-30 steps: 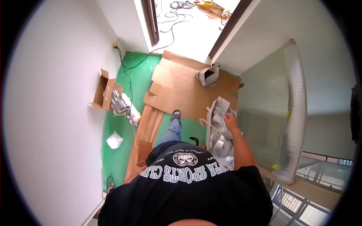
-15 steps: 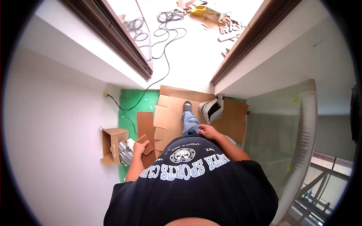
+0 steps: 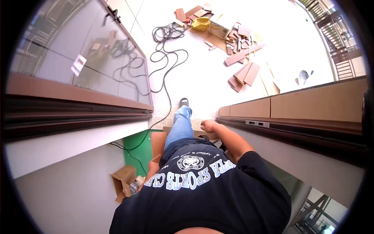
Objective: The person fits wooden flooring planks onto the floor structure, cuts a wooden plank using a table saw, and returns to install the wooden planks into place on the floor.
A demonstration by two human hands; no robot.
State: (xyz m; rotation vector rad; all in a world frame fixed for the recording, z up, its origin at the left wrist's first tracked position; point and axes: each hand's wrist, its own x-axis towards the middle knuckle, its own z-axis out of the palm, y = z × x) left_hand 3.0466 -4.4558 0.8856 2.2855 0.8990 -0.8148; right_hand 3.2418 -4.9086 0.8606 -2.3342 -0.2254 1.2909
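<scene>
At my left side, my left hand (image 3: 152, 167) is partly hidden by my body and shirt. It is closed on a short brown board piece (image 3: 157, 158), of which only a small part shows. My right hand (image 3: 209, 125) hangs in front of my right hip with its fingers loosely curled, and no object shows in it. Below and beside the left arm is an open cardboard box (image 3: 124, 177) with silvery wrapped items (image 3: 136, 184) at its mouth.
One foot in a dark slipper (image 3: 184, 102) is at the doorway threshold. A black cable (image 3: 166, 84) runs across the doorway to a coil (image 3: 167, 33). Outside lie brown board offcuts (image 3: 245, 74) and a yellow bag (image 3: 200, 23). A glass door panel (image 3: 97, 58) stands left.
I have stepped forward to the doorway, and more of the floor outside shows. My right hand has moved away from my waist. The board piece in my left hand is now mostly hidden.
</scene>
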